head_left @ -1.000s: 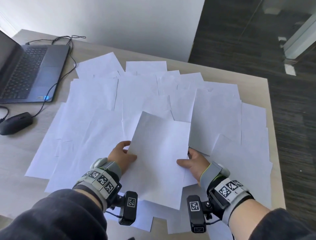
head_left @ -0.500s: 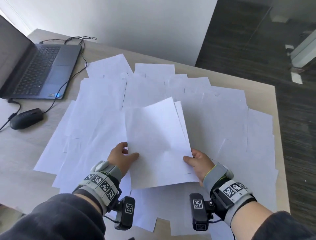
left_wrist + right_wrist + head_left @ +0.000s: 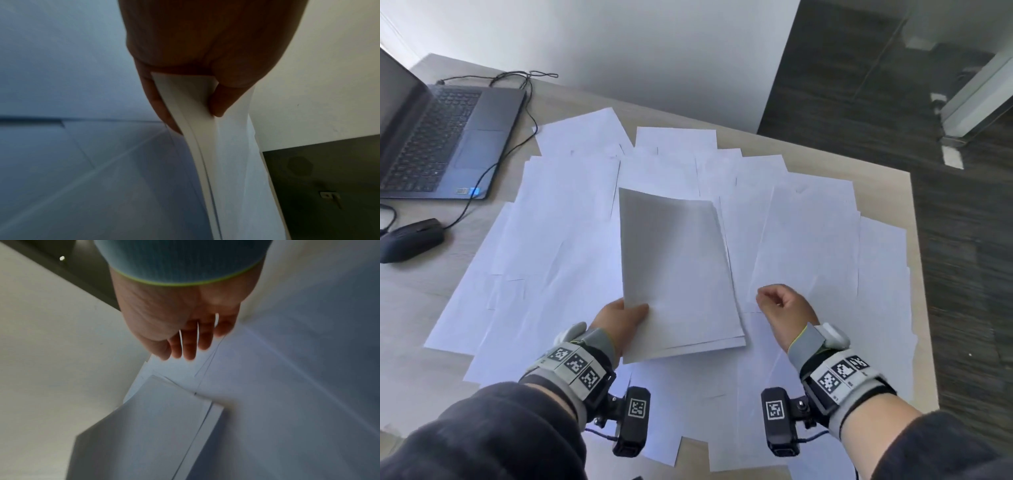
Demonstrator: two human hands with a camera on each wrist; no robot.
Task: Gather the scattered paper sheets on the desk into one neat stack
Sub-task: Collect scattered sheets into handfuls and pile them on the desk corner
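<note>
Several white paper sheets [image 3: 558, 240] lie spread and overlapping across the wooden desk [image 3: 876, 185]. My left hand [image 3: 619, 320] pinches the lower left edge of a small bundle of sheets [image 3: 678, 274], thumb on top, holding it lifted and tilted above the spread. The left wrist view shows thumb and fingers [image 3: 218, 100] clamping the bundle's edge [image 3: 185, 104]. My right hand [image 3: 782, 305] hovers just right of the bundle, fingers loosely curled, holding nothing. In the right wrist view its fingers [image 3: 189, 344] hang relaxed above the sheets, with the bundle [image 3: 154, 426] off to one side.
An open laptop [image 3: 438, 137] stands at the desk's far left, with a black mouse [image 3: 409, 240] and cables [image 3: 517, 102] beside it. The desk's right edge [image 3: 921, 274] drops to dark floor. A white wall lies beyond the far edge.
My right hand has let go of the bundle and moved away to the right. The left hand alone now holds it, and the bundle has swung upright and tilted.
</note>
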